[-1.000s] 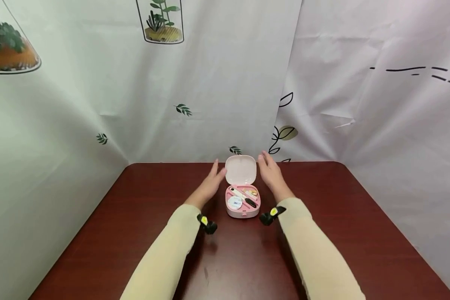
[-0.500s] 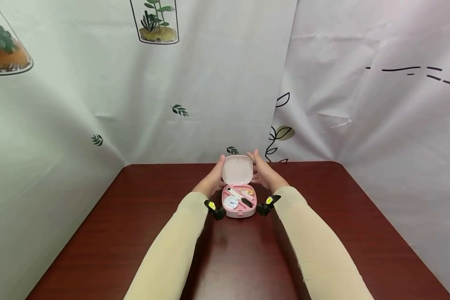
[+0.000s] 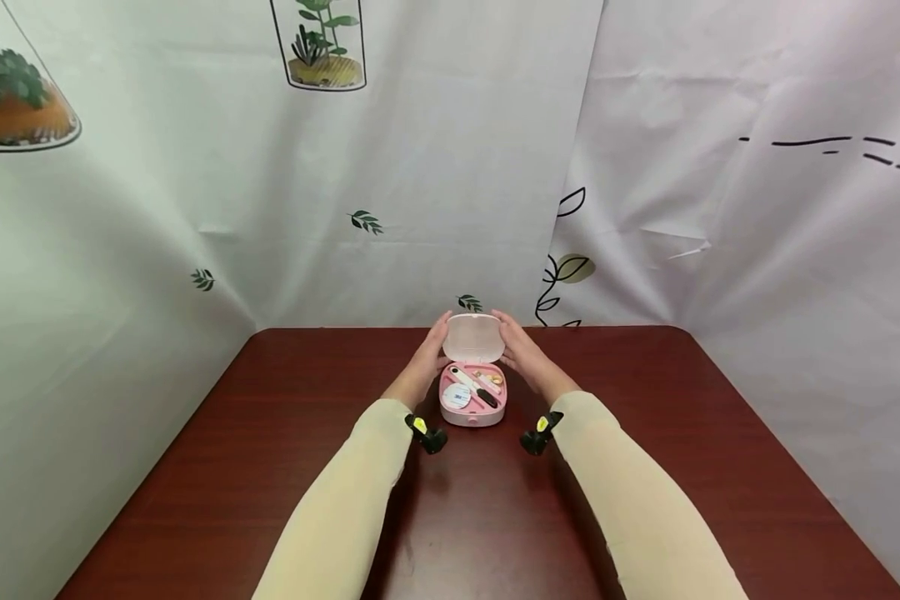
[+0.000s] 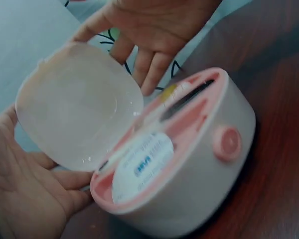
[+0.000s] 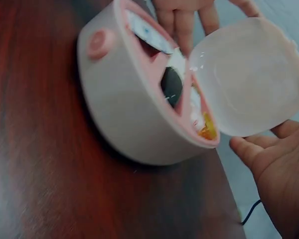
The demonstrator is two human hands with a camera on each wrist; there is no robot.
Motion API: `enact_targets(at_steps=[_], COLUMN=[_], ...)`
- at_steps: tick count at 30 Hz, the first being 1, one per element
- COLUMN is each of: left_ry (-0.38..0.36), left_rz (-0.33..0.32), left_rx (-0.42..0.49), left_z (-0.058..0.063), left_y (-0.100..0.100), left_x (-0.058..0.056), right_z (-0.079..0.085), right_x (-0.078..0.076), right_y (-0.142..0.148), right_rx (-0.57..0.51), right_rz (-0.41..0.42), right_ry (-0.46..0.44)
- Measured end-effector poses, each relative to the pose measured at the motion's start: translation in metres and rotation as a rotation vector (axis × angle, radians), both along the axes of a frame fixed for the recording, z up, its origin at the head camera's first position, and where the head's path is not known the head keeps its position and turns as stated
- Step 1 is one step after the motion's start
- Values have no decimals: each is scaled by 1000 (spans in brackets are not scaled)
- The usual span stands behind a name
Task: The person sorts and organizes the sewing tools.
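Observation:
A small pink-and-white case (image 3: 472, 418) stands on the table with its hinged lid (image 3: 473, 338) raised, leaning slightly forward over the tray. Inside lie a round white disc with blue print (image 4: 142, 167), a slim white tool with a black end (image 3: 487, 397), and small yellow-and-white bits (image 5: 205, 124). My left hand (image 3: 425, 363) touches the lid's left edge, fingers extended behind it. On the other side, my right hand (image 3: 527, 353) touches the right edge in the same way. A round pink button (image 4: 227, 143) sits on the case's front.
The dark red-brown table (image 3: 307, 467) ends behind the case at a white printed cloth (image 3: 450, 167). Black wrist cameras (image 3: 536, 439) are strapped over both cream sleeves (image 3: 630, 492).
Both hands have come in from beside the lid to touch its edges. The lid has tipped forward a little, and the case has shifted slightly left and back in the view.

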State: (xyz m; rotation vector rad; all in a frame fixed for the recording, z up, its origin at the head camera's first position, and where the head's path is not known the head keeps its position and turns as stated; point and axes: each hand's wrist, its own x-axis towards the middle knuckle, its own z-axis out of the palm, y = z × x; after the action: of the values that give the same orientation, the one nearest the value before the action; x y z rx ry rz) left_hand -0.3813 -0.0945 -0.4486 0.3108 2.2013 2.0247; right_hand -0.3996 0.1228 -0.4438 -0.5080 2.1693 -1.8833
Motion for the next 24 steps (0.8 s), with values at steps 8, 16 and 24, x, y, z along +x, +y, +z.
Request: enact_targets(at_steps=[8,16,24], left_ry=[160,199,310], left_rz=[-68,-146,-207], left_rx=[-62,-223,-639], left_z=[-15,-16,-25], left_y=[-14,-22,-23], left_x=[14,38,56], right_z=[-9,-14,-30], right_x=[21,38,58], right_y=[9,11,15], right_rx=[165,268,532], right_rz=[16,54,131], right_ry=[165,236,392])
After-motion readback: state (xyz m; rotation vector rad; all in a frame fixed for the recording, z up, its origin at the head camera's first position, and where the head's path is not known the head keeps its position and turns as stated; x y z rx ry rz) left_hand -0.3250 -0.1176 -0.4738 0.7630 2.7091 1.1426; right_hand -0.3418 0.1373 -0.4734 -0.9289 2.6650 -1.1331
